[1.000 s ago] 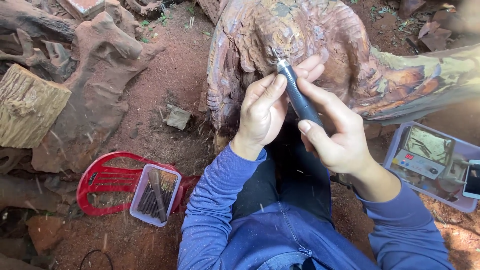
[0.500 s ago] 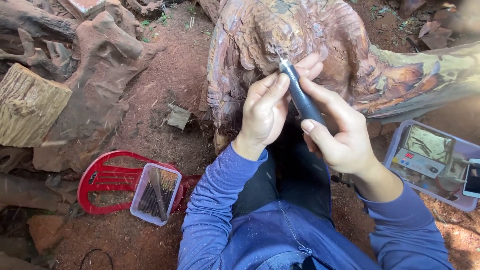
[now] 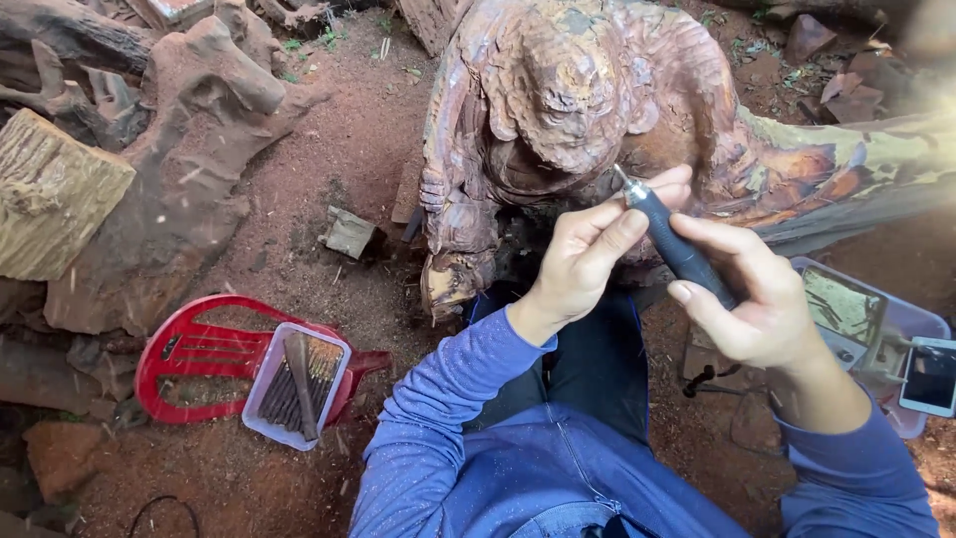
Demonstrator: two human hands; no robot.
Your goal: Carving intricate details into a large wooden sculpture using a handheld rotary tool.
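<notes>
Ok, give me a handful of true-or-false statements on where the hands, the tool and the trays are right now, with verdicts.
1. The right hand holds a dark rotary carving tool. True.
2. The tool's tip points at the reddish wood carving. True.
3. The left hand rests on the red plastic stool. False: it is up at the carving, fingers steadying the tool near its tip.
4. The clear tray of bits sits on the red stool. True.
5. A phone lies beside the pale log. False: it lies at the far right, on the edge of a plastic tray.
</notes>
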